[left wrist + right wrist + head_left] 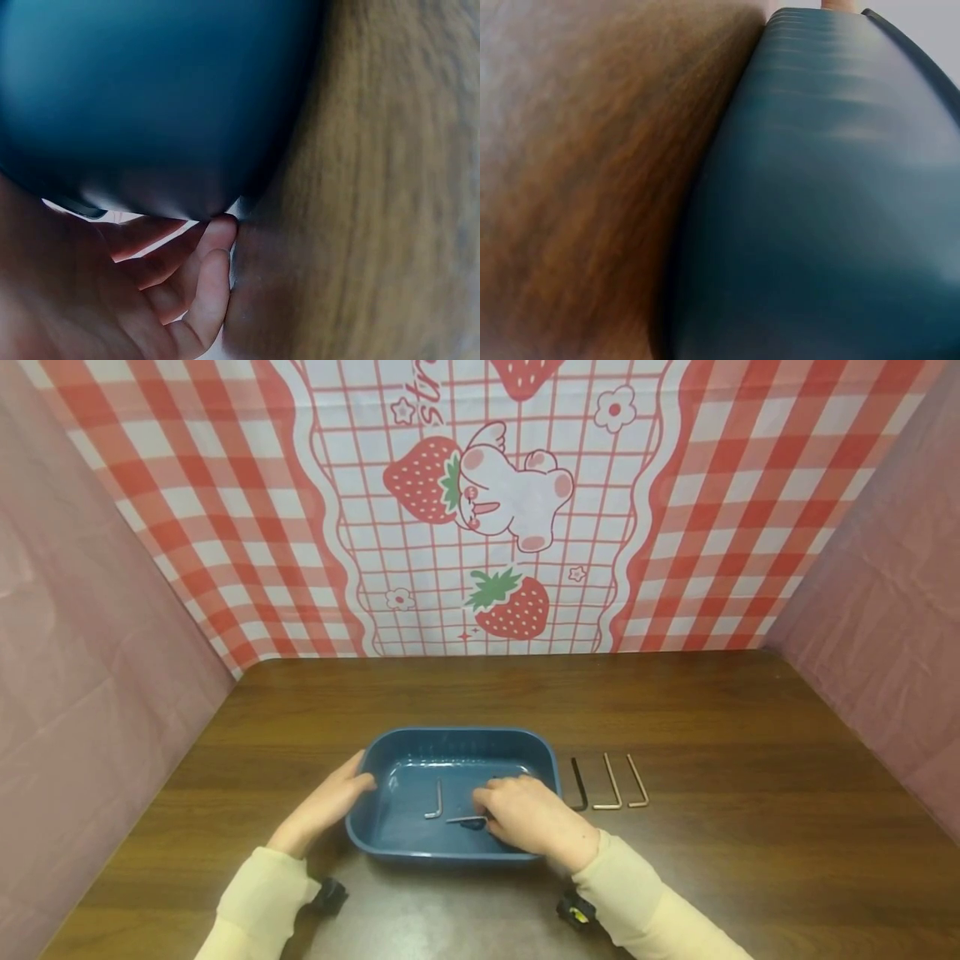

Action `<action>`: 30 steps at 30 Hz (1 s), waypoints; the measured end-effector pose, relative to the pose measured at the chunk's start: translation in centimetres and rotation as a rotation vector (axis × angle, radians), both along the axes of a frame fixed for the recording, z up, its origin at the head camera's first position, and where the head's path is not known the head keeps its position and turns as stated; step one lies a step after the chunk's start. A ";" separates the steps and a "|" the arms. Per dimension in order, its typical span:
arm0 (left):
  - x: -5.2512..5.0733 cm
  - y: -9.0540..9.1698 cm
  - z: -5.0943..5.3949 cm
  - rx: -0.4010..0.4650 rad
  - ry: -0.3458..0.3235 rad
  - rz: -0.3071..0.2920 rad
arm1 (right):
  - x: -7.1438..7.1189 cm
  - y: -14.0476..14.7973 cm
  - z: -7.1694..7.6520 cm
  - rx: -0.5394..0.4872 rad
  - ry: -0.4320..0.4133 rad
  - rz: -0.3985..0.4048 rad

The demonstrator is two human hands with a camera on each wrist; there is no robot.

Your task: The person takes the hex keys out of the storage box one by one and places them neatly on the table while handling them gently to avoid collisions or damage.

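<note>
Left hand (333,802): at the left end of the blue tray (420,842), forearm coming in from the near left; thumb hooked over the rim, other fingers bent against the outer wall and low beside the table (675,710), gripping it.

Right hand (528,814): reaching in over the near right corner of the tray, back of the hand upward, wrist above the near rim; fingers bent down and drawn together, pinching the right end of a small hex key (465,819), whose other end points left.

Silver hex key (439,800): lying on the tray floor, left of the pinched one, short leg near.

Black hex key (580,783), brass hex key (612,781), second brass hex key (637,778): on the table, right of the tray, in a row, left to right.
</note>
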State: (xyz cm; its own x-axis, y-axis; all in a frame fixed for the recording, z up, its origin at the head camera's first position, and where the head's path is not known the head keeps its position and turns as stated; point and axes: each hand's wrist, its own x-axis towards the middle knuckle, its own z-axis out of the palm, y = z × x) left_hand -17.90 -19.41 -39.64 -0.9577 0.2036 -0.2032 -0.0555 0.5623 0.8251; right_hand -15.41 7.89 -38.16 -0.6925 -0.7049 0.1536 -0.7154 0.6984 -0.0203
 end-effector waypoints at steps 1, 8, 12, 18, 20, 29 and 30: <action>0.0 0.0 0.0 -0.002 0.000 0.000 | 0.0 0.0 0.0 0.002 -0.003 0.000; 0.0 0.0 0.1 -0.012 -0.009 0.008 | 0.0 0.0 0.1 -0.007 -0.014 0.013; 0.0 0.1 0.1 -0.011 -0.018 0.009 | 0.1 -0.1 0.0 -0.036 -0.003 0.014; 0.0 0.0 0.1 -0.005 -0.008 0.006 | 0.1 -0.2 0.0 -0.048 0.001 -0.002; 0.0 0.0 0.1 -0.002 -0.006 0.006 | 0.1 -0.2 0.0 -0.045 -0.003 -0.009; -0.1 0.0 0.0 -0.009 -0.005 0.003 | 0.0 -0.1 -0.2 -0.079 0.027 -0.019; -0.1 0.0 0.0 -0.010 -0.005 0.003 | 0.0 -0.1 -0.2 -0.091 0.029 -0.018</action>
State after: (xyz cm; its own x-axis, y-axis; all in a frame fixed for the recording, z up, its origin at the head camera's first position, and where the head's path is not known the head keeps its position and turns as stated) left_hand -17.96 -19.44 -39.60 -0.9573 0.1987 -0.2101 -0.0615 0.5701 0.8193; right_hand -15.44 7.79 -38.38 -0.6995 -0.6743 0.2367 -0.7037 0.7077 -0.0634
